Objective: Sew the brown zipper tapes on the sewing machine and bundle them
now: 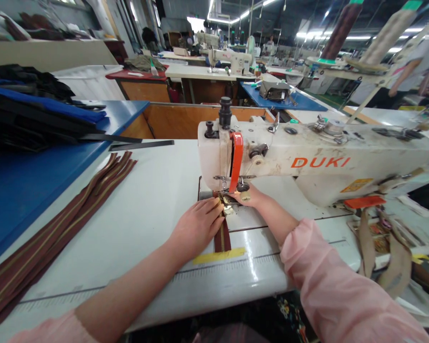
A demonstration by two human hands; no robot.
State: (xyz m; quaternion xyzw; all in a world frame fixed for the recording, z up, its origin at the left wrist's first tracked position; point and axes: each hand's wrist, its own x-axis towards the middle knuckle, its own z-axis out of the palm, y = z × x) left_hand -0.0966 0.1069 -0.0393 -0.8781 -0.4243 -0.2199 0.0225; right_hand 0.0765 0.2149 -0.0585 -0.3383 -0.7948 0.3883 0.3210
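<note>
- Head view: brown metal-toothed zipper strip (222, 239) runs out from the needle end of the DUKI sewing machine (271, 155), long axis toward the camera.
- Left hand (199, 224), nearer the strip, sits before that end, fingers together over it; pinching, cannot tell.
- Right hand (252, 196): right of that end, fingertips hidden, grip unclear.

So one zip (222, 238)'s lower center on the table (157, 190), machine (279, 147) behind it, more zips (62, 226) lower left, fabric (25, 114) upper left.

Left hand (196, 226) palm down near partly hidden right hand (254, 195), forearms (132, 281) angled inward.
</note>
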